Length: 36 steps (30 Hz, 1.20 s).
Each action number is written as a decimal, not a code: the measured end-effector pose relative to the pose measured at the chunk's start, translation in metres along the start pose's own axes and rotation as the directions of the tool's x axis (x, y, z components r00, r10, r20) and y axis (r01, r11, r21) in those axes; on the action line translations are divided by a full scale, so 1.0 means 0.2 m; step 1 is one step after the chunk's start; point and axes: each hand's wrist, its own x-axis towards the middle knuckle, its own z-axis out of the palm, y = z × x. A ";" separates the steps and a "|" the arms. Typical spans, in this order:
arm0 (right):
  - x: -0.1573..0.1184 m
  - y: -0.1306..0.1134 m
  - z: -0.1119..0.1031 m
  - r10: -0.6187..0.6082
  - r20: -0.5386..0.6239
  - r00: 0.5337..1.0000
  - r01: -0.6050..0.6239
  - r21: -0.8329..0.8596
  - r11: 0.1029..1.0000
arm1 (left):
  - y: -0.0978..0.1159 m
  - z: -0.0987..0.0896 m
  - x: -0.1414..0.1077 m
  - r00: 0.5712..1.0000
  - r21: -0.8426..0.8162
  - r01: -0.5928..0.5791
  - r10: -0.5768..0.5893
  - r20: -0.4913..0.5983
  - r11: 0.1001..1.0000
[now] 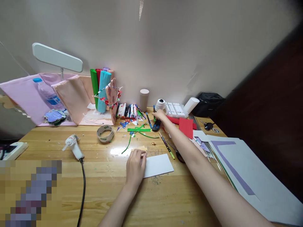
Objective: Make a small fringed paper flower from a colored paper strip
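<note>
My left hand [136, 164] is at the left end of a white rectangular card [159, 165] on the wooden table, fingers curled together and thumb along the card's edge. Stretched far across the table, my right hand [160, 115] has its fingers closed around a dark marker pen [154, 109] with a green part; the palm side is hidden. Just behind that hand stands a white spool of thread [160, 104]. A black-and-blue tool [156, 125] lies under it. Between my arms are a black pen with a yellow-green end [167, 146] and partly covered scissors [180, 155].
Green strips [139, 129] and paper scraps lie mid-table, near a tape roll [105, 134]. A white glue gun [74, 148] trails a black cable. Markers [127, 111], a cylinder [144, 100] and a pink organizer [71, 101] line the back. Red paper [186, 127] and large white sheets [258, 176] lie right.
</note>
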 end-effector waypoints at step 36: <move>-1.01 0.41 -0.02 0.028 0.094 0.995 -0.063 0.392 0.918 | 0.15 0.17 -0.05 0.792 -0.020 -0.372 0.329 0.515 0.928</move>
